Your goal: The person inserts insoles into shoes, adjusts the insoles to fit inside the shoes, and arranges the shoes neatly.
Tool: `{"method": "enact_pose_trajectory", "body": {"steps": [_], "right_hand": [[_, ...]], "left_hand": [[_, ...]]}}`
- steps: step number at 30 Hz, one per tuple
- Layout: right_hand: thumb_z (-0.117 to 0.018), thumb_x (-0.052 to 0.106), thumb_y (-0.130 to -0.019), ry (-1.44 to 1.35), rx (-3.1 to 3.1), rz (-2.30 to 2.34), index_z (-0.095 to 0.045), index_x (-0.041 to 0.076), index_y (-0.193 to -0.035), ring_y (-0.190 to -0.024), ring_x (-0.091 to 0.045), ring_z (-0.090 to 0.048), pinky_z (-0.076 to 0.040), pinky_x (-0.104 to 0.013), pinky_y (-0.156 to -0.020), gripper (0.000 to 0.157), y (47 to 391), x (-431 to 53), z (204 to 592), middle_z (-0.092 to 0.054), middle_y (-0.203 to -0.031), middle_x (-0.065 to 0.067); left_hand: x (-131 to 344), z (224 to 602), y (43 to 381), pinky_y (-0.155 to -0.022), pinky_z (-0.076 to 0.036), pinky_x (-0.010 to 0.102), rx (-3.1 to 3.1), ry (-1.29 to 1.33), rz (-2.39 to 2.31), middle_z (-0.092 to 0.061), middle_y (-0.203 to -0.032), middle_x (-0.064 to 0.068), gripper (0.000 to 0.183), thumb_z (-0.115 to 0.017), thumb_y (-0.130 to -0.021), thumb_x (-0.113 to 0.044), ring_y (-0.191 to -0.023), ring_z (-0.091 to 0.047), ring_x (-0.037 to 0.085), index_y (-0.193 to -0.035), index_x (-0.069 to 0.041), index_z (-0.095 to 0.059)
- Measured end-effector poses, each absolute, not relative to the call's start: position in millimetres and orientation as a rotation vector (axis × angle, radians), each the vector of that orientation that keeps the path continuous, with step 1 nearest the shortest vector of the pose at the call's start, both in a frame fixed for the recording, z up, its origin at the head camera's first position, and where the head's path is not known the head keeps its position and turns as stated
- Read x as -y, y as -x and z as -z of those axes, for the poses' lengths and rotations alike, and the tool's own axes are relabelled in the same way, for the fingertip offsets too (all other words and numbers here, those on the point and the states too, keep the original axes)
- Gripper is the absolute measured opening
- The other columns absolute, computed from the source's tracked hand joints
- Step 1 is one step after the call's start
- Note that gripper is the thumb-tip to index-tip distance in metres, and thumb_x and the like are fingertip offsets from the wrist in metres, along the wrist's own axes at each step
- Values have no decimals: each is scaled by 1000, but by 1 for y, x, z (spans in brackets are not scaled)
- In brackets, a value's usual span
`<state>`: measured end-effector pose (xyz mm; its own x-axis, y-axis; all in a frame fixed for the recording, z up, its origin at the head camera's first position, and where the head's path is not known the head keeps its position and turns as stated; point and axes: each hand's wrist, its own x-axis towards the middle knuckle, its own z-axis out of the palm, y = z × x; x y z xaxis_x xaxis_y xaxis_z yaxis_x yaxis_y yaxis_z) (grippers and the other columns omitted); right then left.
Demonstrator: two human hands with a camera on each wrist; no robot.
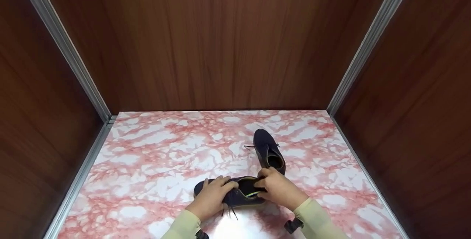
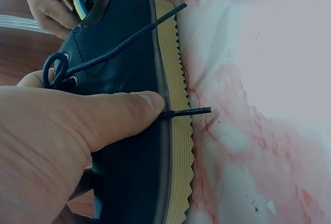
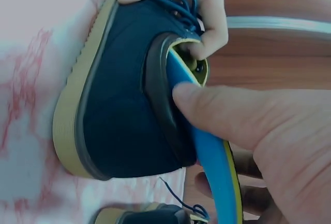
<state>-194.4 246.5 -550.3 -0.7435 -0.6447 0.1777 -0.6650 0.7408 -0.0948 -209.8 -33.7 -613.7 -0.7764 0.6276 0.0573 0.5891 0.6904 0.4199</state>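
A dark navy lace-up shoe (image 1: 241, 201) with a cream ridged sole (image 2: 173, 79) lies crosswise near the front, toe to the left. My left hand (image 1: 213, 196) grips it over the toe and laces, the thumb pressed on its side just above the sole. At the heel end, my right hand (image 1: 278, 188) pinches a blue insole (image 3: 212, 157) with a yellow edge, thumb on the blue face. One end of the insole is inside the shoe opening; the rest sticks out past the heel collar (image 3: 160, 89). The fingers under the insole are partly hidden.
A matching second shoe (image 1: 263, 141) stands just behind my right hand, toe pointing away, its lace spread to the left. The tabletop (image 1: 147, 169) has a red-and-white marbled cover. Brown wood panels (image 1: 213, 47) with metal corner rails enclose the back and both sides.
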Motion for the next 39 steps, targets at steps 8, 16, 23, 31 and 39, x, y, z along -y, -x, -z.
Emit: {"method": "enact_pose_trajectory", "body": {"steps": [8,16,23,31,39], "right_hand": [[-91,17,-88,-1065,2729,-222,-89,18,-98,-95,-24,-58,-60,-37,-86,10,194,-242,554,-70,-111,-8],[-89,16,-90,-1047,2692,-336,-89,16,-98,-95,-25,-59,-59,-36,-87,8,196,-240,560,-72,-110,-7],[-90,17,-90,-1043,2656,-331,-89,16,-96,-95,-26,-62,-58,-36,-87,6,197,-238,566,-72,-109,-6],[-88,22,-92,-1001,2758,-346,-89,18,-101,-101,-25,-61,-59,-39,-93,10,192,-238,565,-70,-114,-6],[-91,24,-90,-977,2813,-424,-88,17,-109,-107,-26,-62,-59,-42,-97,20,190,-244,565,-68,-122,-7]], "left_hand": [[33,616,211,-112,-38,87,-2805,-1016,-661,-53,-166,16,78,-93,-84,-14,-152,-52,50,-149,-38,-57],[35,615,209,-111,-40,86,-2811,-1017,-653,-53,-166,15,76,-92,-86,-14,-152,-52,49,-148,-39,-57],[34,615,209,-112,-40,86,-2811,-1007,-646,-54,-166,15,75,-92,-87,-15,-153,-52,48,-149,-38,-57],[34,617,207,-111,-39,87,-2823,-1020,-662,-55,-165,15,77,-93,-84,-14,-152,-53,49,-148,-38,-58],[34,617,209,-113,-39,86,-2818,-1016,-653,-54,-166,15,75,-93,-86,-18,-153,-52,48,-148,-39,-57]]}}
